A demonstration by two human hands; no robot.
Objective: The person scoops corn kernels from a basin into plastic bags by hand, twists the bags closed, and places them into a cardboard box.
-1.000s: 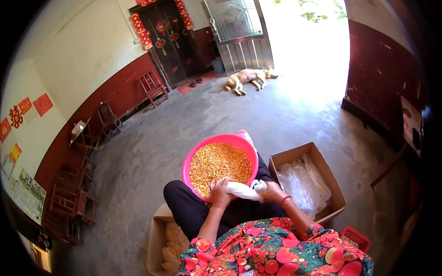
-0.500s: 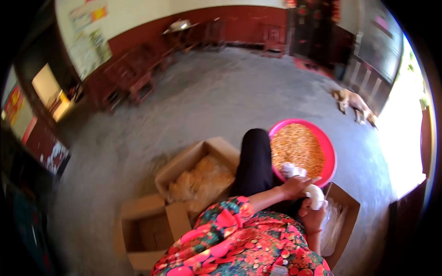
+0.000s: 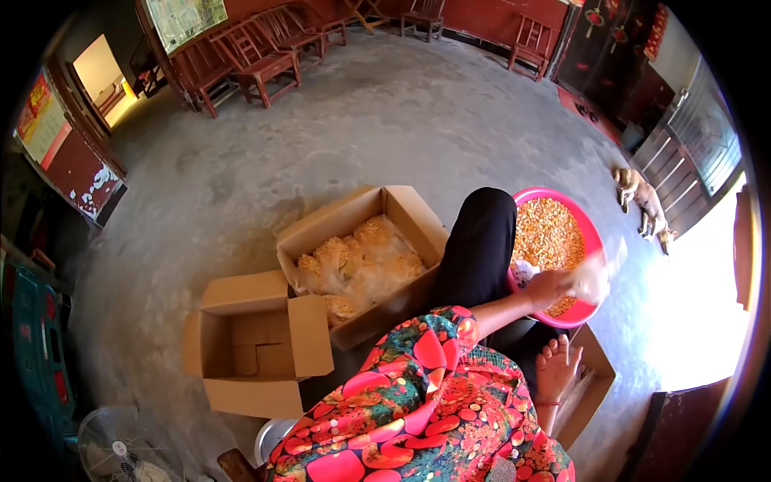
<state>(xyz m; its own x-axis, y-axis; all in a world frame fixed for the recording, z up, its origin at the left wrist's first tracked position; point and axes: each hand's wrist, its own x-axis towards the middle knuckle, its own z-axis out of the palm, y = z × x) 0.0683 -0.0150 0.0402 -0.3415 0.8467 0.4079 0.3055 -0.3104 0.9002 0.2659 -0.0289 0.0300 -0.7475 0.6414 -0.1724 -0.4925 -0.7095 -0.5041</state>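
Observation:
My left hand (image 3: 546,291) is closed on a pale, see-through plastic bag (image 3: 590,281), blurred by motion, over the right side of a pink basin (image 3: 593,233). Yellow corn kernels (image 3: 549,233) lie in the basin. Near its left wall, a white object with dark marks (image 3: 524,272) rests beside my left hand. My right hand (image 3: 556,366), with a red band at the wrist, is below the basin, palm up and fingers apart, holding nothing. Beneath it, a cardboard box (image 3: 593,377) is partly hidden.
A cardboard box (image 3: 321,228) of filled bags stands left of my knee, beside an open, empty box (image 3: 251,293). A fan (image 3: 120,447) is at the lower left. A dog (image 3: 643,201) lies near the doorway; wooden chairs (image 3: 265,68) line the wall.
The view has swung left. My hands, earlier together at a white bundle, are now apart. My right hand has opened, and my left has moved over the basin with the bag.

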